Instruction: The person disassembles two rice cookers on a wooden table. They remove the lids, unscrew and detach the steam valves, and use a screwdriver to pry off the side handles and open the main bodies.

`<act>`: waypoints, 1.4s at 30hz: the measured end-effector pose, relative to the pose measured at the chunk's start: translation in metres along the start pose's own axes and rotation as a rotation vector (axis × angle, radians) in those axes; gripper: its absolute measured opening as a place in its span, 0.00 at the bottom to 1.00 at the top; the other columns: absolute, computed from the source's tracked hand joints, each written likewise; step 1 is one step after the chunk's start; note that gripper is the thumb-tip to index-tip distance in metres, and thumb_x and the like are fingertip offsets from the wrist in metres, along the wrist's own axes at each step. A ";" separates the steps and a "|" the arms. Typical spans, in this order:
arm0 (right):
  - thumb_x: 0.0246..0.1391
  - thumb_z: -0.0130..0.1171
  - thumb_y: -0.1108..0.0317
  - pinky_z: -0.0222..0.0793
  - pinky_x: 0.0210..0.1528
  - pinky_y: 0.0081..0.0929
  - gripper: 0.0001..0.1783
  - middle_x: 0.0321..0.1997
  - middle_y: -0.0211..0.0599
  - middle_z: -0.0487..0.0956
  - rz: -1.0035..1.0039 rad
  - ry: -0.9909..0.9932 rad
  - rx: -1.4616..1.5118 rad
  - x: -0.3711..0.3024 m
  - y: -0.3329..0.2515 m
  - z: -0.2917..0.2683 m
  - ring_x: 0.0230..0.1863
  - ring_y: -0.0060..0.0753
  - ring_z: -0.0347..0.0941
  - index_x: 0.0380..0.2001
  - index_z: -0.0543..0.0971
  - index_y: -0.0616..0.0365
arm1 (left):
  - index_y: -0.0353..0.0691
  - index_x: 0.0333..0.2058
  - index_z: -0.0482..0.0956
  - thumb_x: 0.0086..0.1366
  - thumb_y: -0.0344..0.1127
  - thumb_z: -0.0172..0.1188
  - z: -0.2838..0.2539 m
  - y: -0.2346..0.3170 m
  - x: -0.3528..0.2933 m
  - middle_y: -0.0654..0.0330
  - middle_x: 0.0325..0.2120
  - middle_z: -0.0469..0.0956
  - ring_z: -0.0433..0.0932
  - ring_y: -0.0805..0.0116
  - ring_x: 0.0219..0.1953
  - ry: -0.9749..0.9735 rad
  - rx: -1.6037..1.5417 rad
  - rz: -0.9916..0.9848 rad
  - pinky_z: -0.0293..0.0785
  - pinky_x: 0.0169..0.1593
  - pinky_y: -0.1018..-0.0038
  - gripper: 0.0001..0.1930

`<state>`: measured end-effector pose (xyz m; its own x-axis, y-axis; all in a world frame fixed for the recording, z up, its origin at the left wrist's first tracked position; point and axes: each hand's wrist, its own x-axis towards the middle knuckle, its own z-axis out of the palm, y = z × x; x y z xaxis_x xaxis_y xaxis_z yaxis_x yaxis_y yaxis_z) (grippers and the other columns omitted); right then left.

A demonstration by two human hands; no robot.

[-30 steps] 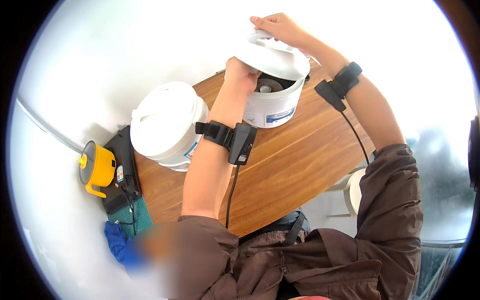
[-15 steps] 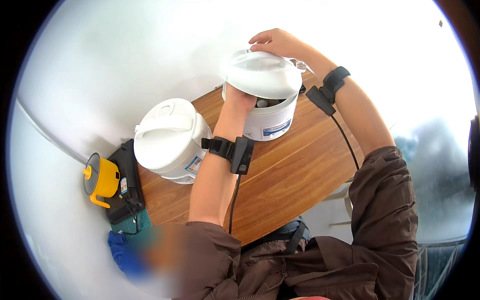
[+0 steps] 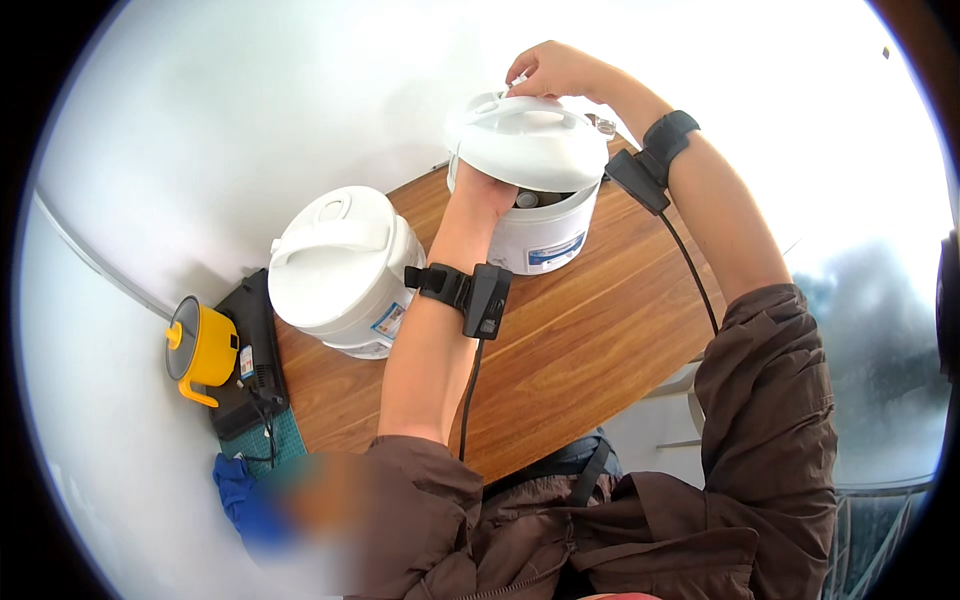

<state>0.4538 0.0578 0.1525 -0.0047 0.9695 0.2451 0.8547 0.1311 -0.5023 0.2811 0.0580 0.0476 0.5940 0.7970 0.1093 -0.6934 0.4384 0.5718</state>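
Observation:
A white round tub [image 3: 515, 240] stands at the far side of the table, its domed white lid [image 3: 545, 150] tilted up from the near rim. My right hand [image 3: 560, 72] is at the lid's far edge, fingers bent and closed on it. Beneath the lid, my left hand [image 3: 485, 190] reaches into the tub's opening, and its fingers are hidden there. Beside that hand, a small round silvery top [image 3: 527, 200] shows in the dark gap; what it belongs to I cannot make out.
Left of my left forearm stands a second white tub [image 3: 340, 265], its handled lid on. Further left, a yellow pot [image 3: 208, 345] sits by a black device [image 3: 255, 340] above a green mat [image 3: 285, 435]. Blue cloth [image 3: 232, 485] lies at the wooden table's [image 3: 560, 340] left corner.
My right hand has risen slightly, and its fingers, earlier stretched over the lid's top, are now more curled at its far edge. My left hand remains under the lid.

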 end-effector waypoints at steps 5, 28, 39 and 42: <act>0.53 0.72 0.56 0.79 0.51 0.28 0.23 0.44 0.41 0.84 -0.008 0.048 0.119 0.005 0.006 0.001 0.41 0.32 0.80 0.48 0.86 0.57 | 0.41 0.59 0.74 0.75 0.40 0.55 -0.009 -0.003 0.010 0.56 0.52 0.80 0.82 0.61 0.52 0.019 0.049 0.055 0.83 0.53 0.64 0.18; 0.57 0.72 0.57 0.74 0.46 0.20 0.22 0.42 0.28 0.84 -0.081 0.431 0.502 -0.042 -0.006 0.066 0.39 0.18 0.76 0.53 0.83 0.52 | 0.28 0.44 0.78 0.63 0.26 0.60 -0.004 0.052 -0.081 0.39 0.45 0.79 0.83 0.39 0.44 0.330 2.197 0.321 0.81 0.48 0.53 0.12; 0.56 0.69 0.75 0.76 0.51 0.23 0.19 0.55 0.35 0.82 -0.405 0.303 0.704 -0.134 -0.048 0.110 0.52 0.23 0.77 0.52 0.80 0.59 | 0.36 0.53 0.78 0.71 0.30 0.53 -0.051 0.021 -0.201 0.60 0.35 0.75 0.73 0.69 0.31 0.103 1.265 0.084 0.71 0.38 0.74 0.14; 0.55 0.69 0.78 0.77 0.55 0.26 0.20 0.57 0.37 0.80 -0.442 0.166 0.765 -0.181 -0.046 0.147 0.56 0.25 0.76 0.51 0.79 0.61 | 0.36 0.53 0.79 0.72 0.29 0.51 -0.082 0.013 -0.233 0.66 0.35 0.73 0.67 0.77 0.30 0.126 0.741 -0.238 0.65 0.37 0.79 0.14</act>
<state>0.3389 -0.0931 0.0098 -0.1257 0.7634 0.6336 0.2133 0.6445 -0.7343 0.1004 -0.0881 -0.0375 0.6109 0.7770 -0.1519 -0.0743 0.2473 0.9661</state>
